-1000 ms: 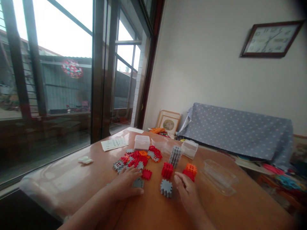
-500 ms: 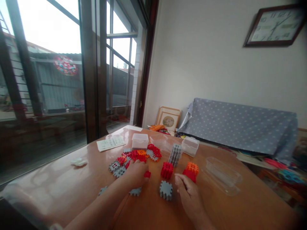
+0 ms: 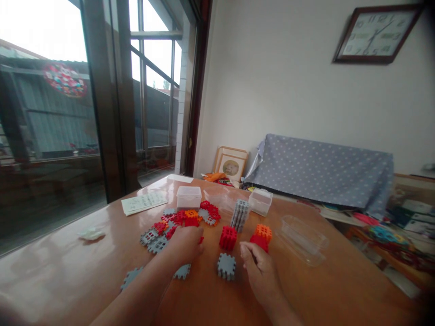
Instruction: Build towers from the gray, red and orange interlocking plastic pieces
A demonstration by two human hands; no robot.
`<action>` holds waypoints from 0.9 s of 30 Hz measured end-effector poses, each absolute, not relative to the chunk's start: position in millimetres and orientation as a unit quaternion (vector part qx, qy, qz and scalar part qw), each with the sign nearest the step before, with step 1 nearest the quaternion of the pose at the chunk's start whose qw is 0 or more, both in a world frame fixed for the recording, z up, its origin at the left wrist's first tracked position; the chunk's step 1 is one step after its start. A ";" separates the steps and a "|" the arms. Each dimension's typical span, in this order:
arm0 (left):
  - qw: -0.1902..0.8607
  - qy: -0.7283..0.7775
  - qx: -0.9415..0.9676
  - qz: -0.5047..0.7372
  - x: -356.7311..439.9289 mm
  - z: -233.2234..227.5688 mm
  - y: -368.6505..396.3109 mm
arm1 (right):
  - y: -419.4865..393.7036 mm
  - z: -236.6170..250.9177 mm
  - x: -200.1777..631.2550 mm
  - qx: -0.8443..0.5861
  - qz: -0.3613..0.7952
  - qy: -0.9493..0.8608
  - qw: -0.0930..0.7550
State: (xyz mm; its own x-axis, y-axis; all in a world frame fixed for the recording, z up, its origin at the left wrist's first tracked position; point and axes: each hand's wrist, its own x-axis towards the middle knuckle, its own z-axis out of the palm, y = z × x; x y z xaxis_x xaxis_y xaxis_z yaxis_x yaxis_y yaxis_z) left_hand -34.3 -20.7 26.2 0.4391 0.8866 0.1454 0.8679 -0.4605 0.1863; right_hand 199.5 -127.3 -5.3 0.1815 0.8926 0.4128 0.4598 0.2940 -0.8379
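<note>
My left hand (image 3: 188,242) reaches palm down over the near edge of a loose pile of toothed plastic building tiles (image 3: 157,244). Its fingertips are hidden beneath it, and a bit of red tile (image 3: 201,240) shows at its right side. My right hand (image 3: 258,265) is closed, fingers curled toward the thumb, with nothing visible in it. It lies just in front of a red and orange tile stack (image 3: 263,232) and right of a grey tile stack (image 3: 226,266). Behind these stand a red tile stack (image 3: 227,238) and a taller grey tile stack (image 3: 239,215).
On the wooden table (image 3: 200,303) are a white lidded box (image 3: 189,198), a clear box (image 3: 260,202), a clear plastic tray (image 3: 303,240), a paper sheet (image 3: 144,202) and a crumpled wrapper (image 3: 91,233). Loose grey tiles (image 3: 132,277) lie near my left forearm. A window is at left.
The view has turned slightly to the right, so everything sits further left. Both hands stay in nearly the same places; less of the red tile beside my left hand shows.
</note>
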 end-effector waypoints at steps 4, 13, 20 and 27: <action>0.056 0.534 0.828 0.161 -43.8 26.4 -12.1 | -124.8 -5.9 201.9 -0.568 0.202 -0.603 0.523; 0.378 0.474 0.677 0.417 -40.2 12.2 4.5 | -117.5 -22.7 206.7 -0.597 0.193 -0.587 0.512; 0.604 0.358 0.576 0.419 -23.7 20.9 -19.8 | -118.5 -28.1 193.8 -0.591 0.170 -0.603 0.508; 0.677 0.321 0.553 0.366 -4.8 19.4 -37.9 | -130.7 -13.0 183.2 -0.600 0.169 -0.616 0.481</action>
